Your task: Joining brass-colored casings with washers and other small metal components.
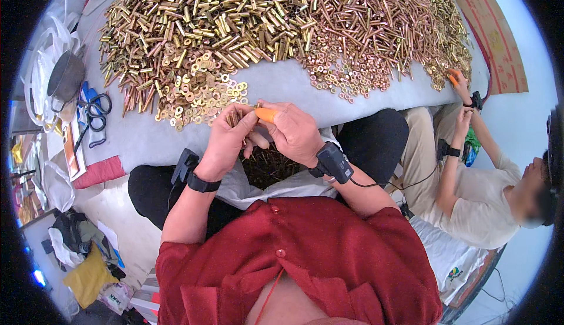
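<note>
My left hand is closed around a few slim brass-coloured metal sleeves. Against its fingertips, my right hand is closed in a pinch; an orange finger cover sits on one of its fingers. Whatever the right fingers grip is too small to make out. Just beyond my hands lies a heap of flat brass-coloured washers. Behind it spreads a large pile of metal sleeves. Under my hands, an open white bag in my lap contains dark metal pieces.
Small nuts lie along the pile's front right, on the grey table cover. On the left are scissors and a dark metal bowl. A co-worker sits at the right, one hand at the pile.
</note>
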`<state>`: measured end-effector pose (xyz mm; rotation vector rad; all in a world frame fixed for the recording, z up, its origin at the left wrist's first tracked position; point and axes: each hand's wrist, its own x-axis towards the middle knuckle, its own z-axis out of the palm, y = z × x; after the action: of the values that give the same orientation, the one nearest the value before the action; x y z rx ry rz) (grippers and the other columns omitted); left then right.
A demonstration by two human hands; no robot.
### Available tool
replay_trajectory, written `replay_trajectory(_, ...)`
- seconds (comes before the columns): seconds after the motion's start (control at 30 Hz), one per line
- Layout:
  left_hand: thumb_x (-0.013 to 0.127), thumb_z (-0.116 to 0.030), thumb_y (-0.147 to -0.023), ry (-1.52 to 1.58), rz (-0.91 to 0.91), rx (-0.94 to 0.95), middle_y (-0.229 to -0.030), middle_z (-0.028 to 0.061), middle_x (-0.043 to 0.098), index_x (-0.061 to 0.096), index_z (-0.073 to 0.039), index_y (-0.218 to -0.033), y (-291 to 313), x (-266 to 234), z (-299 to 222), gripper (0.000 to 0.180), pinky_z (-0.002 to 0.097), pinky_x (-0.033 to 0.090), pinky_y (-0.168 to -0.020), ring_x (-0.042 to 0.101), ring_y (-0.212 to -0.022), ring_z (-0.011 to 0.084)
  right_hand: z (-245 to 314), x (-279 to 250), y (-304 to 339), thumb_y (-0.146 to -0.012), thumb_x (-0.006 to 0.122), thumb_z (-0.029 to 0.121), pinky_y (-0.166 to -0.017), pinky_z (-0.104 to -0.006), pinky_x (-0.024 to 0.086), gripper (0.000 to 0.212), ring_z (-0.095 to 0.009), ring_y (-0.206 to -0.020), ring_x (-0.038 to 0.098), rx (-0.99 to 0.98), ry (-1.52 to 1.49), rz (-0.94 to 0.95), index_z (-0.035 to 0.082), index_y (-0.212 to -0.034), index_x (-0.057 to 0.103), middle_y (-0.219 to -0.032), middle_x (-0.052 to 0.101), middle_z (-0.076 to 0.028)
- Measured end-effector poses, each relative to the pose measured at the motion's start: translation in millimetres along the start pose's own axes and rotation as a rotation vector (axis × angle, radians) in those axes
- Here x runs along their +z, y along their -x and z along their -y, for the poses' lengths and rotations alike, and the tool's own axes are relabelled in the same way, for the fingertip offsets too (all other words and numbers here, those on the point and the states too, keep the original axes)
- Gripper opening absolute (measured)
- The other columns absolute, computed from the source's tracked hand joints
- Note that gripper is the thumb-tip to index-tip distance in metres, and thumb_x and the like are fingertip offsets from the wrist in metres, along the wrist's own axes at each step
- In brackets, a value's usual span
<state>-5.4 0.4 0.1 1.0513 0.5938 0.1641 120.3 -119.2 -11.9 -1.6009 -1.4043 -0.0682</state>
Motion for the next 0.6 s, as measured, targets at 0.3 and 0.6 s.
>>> replay_trajectory(0.3, 0.053, -0.017, -0.095, -0.266, -0.160, 0.035, -0.091, 0.0129, 0.066, 0.050, -0.002, -0.114, 2.2, 14.5, -4.8, 0.025, 0.0196, 0.038, -0.037, 0.063, -0.057, 0.0131, -55.3, -38.9, 5.7, -0.075, 0.068, 0.023, -0.069, -0.0435, 0.044, 0.025, -0.034, -0.079, 0.053, 0.391, 0.701, -0.045, 0.005, -0.088, 0.058, -0.082, 0.056, -0.015)
replay_trajectory(0.6, 0.052, -0.020, -0.096, -0.239, -0.190, 0.141, -0.094, 0.0132, 0.066, 0.049, -0.004, -0.104, -3.6, 5.8, 7.8, 0.018, 0.0191, 0.037, -0.035, 0.060, -0.054, 0.0113, -71.3, -19.3, -7.1, -0.063, 0.064, 0.013, -0.070, -0.0386, 0.043, 0.017, -0.029, -0.082, 0.051, 0.217, 0.686, -0.113, 0.005, -0.070, 0.052, -0.075, 0.052, -0.010)
